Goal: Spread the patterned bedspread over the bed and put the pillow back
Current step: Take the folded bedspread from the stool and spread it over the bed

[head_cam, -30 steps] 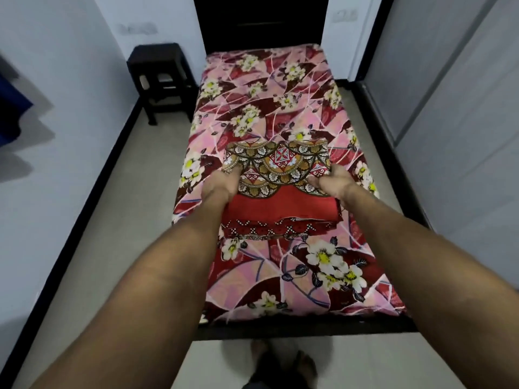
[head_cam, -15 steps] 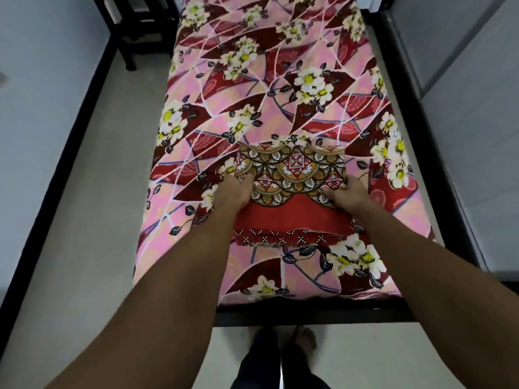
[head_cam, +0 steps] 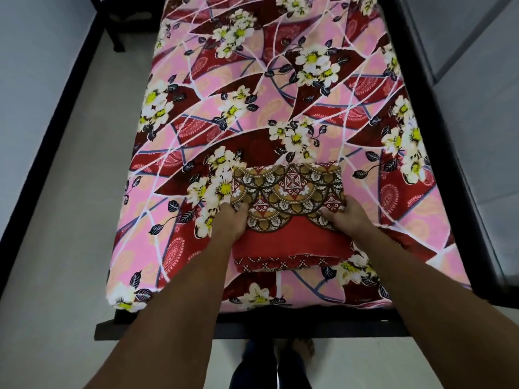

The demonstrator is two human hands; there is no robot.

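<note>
Your feet [head_cam: 300, 350] stand on the pale floor [head_cam: 56, 304] at the foot of the bed, just behind its black frame [head_cam: 280, 329]. Your left hand [head_cam: 233, 223] and right hand [head_cam: 349, 217] are both on the folded bedspread [head_cam: 289, 192], which lies on the floral sheet [head_cam: 266, 102] near the foot end, roughly centred. Your left fingers curl round its left edge. Your right thumb presses on top with the fingers tucked at the right edge. Each hand grips cloth.

The danger is in the layers. If your two hands take different folds, the stack will likely open twisted and land crooked. A hard fling could carry cloth off the left side onto the floor, or catch it on the frame rail at the right. The busy sheet may also make the bedspread's edges hard to read as you square it.

The sheet lies smooth across the mattress. No pillow is in view. Farther off, a dark stool [head_cam: 123, 21] stands beside the bed at the left, below a grey wall [head_cam: 33, 80]. Grey panels [head_cam: 477, 108] run close along the right, leaving little room there.
</note>
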